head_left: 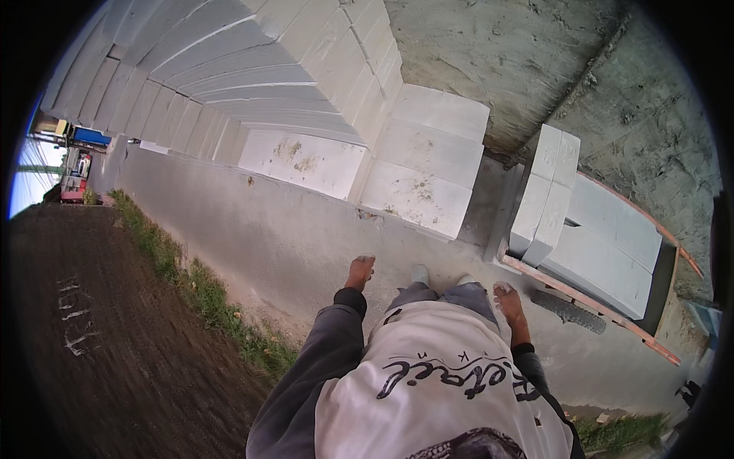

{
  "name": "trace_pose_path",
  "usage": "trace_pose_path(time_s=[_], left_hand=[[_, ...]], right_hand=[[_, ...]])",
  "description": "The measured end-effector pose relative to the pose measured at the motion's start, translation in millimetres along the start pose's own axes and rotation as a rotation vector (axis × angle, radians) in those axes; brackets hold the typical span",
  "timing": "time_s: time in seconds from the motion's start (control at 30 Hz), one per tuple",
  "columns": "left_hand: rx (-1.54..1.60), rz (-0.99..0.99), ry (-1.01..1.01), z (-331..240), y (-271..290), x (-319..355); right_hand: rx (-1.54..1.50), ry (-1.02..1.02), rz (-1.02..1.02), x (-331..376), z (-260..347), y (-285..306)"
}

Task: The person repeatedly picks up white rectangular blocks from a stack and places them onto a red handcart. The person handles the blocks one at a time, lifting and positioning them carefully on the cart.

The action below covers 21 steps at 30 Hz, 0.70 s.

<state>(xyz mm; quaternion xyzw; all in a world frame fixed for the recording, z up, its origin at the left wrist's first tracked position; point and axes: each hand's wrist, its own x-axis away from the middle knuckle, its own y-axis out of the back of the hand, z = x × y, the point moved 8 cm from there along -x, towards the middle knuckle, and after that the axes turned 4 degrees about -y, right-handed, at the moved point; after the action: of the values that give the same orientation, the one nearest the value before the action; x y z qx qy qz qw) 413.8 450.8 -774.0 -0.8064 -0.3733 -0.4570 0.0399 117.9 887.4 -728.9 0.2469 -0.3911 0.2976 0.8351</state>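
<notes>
My left hand [361, 272] hangs empty over the grey pavement, its fingers loosely bent and not pressed together. On the other side of my body, my right hand [510, 303] hangs low, also with nothing in it; its dusty fingers are slightly bent. Nearest to the right hand is a cart with an orange-red rail [589, 310] and a black tyre [568, 311]. Large white blocks [612, 256] lie on the cart, and smaller white blocks [545, 191] stand stacked at its near-left end. Neither hand touches a block or the cart.
A tall stack of white blocks [260, 73] rises ahead and to the left, with lower blocks [428, 164] at its right end. Behind stands a rough grey wall [497, 53]. A grass strip [206, 294] borders the dark road [138, 321] on the left.
</notes>
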Motion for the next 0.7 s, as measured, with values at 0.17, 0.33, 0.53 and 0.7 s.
trace_pose_path(time_s=[0.17,0.33,0.53,0.7], left_hand=[[0.026,-0.105,0.059,47.5,-2.3,12.5],[0.138,-0.152,0.108,49.1,-23.6,37.9],[0.361,-0.280,-0.003,-16.1,0.9,30.8],[0.412,-0.646,-0.545,-181.5,107.3,27.4]], right_hand=[[-0.020,-0.069,0.040,-3.8,25.4,9.0],[0.072,-0.031,0.161,-35.8,66.6,-1.2],[0.160,0.146,0.295,-73.0,204.9,-35.8],[0.072,0.392,0.353,-32.3,399.0,-58.8]])
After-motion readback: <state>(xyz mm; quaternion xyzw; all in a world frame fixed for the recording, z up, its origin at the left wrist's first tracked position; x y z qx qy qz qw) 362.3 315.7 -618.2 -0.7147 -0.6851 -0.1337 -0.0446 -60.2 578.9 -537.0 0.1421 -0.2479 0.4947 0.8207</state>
